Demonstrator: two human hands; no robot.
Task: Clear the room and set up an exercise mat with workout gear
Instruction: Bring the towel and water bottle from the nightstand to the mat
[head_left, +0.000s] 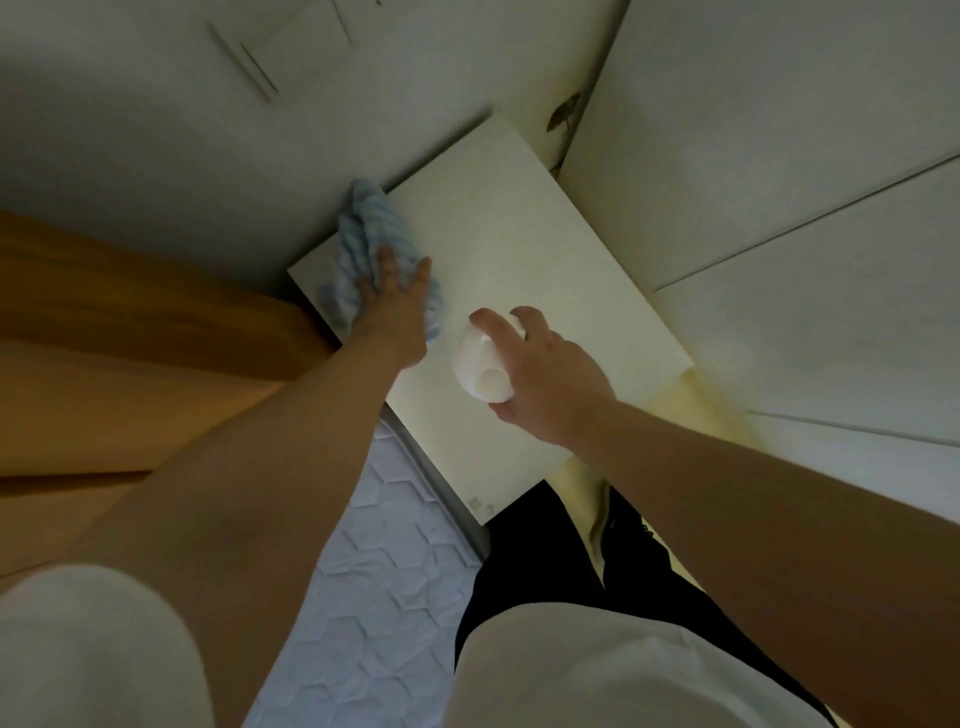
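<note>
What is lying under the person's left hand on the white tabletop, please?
A crumpled blue cloth lies under the left hand, on the white tabletop. Whatever is beneath the cloth is covered and cannot be seen.

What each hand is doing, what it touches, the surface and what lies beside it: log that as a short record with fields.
surface: white tabletop, set in a corner
left hand: fingers straight, pressing blue cloth onto the tabletop's far-left edge
right hand: grips white container over the tabletop; contact with it unclear
beside: quilted mattress along the tabletop's near-left side
</note>
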